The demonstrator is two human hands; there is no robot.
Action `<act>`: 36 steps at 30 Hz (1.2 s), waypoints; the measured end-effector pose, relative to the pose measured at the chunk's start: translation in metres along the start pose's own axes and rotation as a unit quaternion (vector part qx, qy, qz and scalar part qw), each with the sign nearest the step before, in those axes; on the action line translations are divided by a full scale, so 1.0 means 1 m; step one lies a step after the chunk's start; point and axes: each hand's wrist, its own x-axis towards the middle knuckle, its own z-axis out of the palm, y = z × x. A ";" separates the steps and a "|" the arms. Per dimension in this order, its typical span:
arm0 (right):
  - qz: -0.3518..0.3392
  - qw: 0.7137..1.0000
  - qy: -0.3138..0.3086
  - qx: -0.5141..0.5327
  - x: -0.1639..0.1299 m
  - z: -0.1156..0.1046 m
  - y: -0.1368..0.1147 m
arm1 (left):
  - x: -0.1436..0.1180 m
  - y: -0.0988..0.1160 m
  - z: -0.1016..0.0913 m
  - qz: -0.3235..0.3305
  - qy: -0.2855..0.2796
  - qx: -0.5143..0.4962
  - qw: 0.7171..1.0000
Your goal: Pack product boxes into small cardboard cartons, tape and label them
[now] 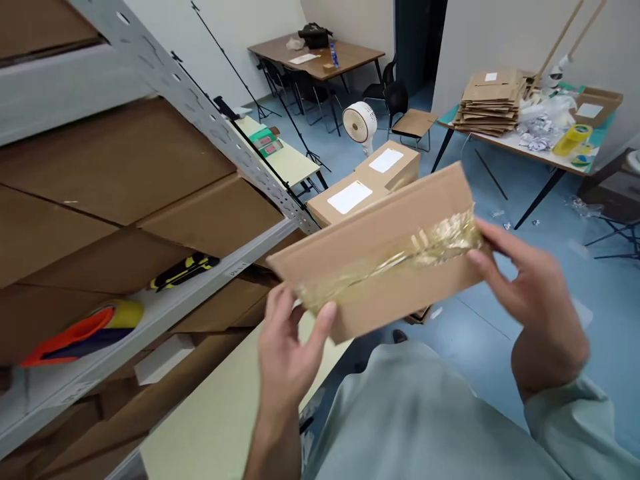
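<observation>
Head view shows me holding a flat cardboard box (pixel 380 247) in the air in front of my chest, tilted so its right end is higher. A strip of clear tape (pixel 395 257) runs along its length. My left hand (pixel 287 347) grips the lower left corner, with the thumb on the front face and the other fingers curled behind it. My right hand (pixel 525 287) closes on the right end, fingertips touching the tape there. On my left stands a metal shelf (pixel 165 313) with large cartons; on its edge lie a yellow-black cutter (pixel 183 270) and a tape dispenser (pixel 80 330). Behind the box, on the floor, are two sealed boxes with white labels (pixel 365 183) and a small white fan (pixel 360 123). Farther right, a worktop (pixel 530 150) carries a stack of flattened cartons (pixel 490 100).
</observation>
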 end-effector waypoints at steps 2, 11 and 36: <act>-0.003 0.999 0.029 -0.044 0.035 -0.020 0.049 | 0.032 0.010 0.051 0.039 -0.030 -0.023 0.999; 0.139 0.978 0.078 -0.132 0.183 -0.027 0.254 | 0.116 -0.005 0.296 0.111 -0.078 -0.043 0.990; 0.227 0.968 0.060 0.090 0.188 0.117 0.406 | 0.137 -0.056 0.303 0.059 -0.167 0.040 0.983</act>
